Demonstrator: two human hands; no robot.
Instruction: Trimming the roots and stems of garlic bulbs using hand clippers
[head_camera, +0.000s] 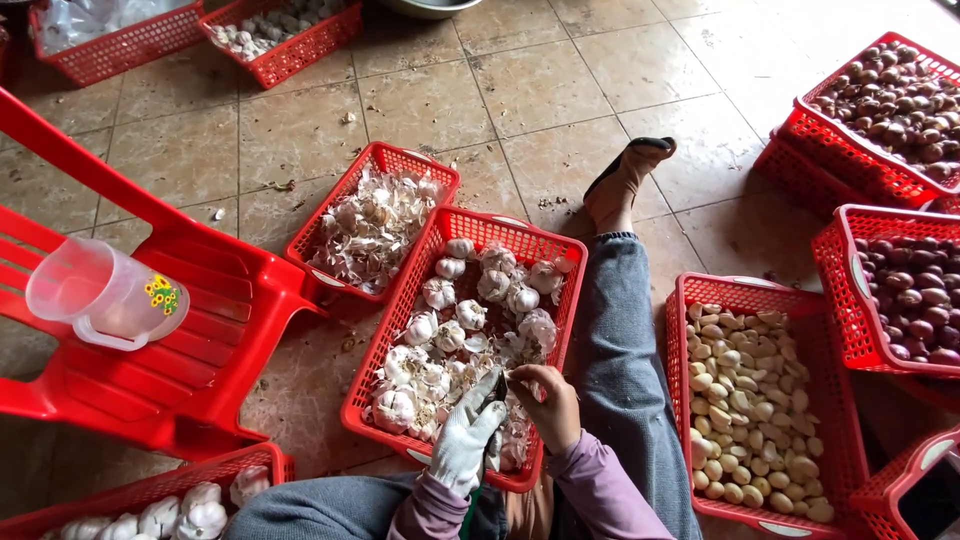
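My left hand (467, 438), in a white glove, is closed around something small over the near end of a red basket (405, 296) of whole garlic bulbs (458, 320). My bare right hand (545, 402) presses against it, fingers curled on what looks like a garlic piece; a dark blade-like thing shows between the two hands. My jeans-clad leg (620, 350) stretches forward to the right of that basket.
A red basket of garlic skins (372, 222) lies beyond. A basket of peeled cloves (755, 400) sits right of my leg. Baskets of brown shallots (905, 290) stand far right. A red plastic chair (190, 350) holding a clear jug (100, 292) lies left. More garlic baskets (270, 30) stand behind.
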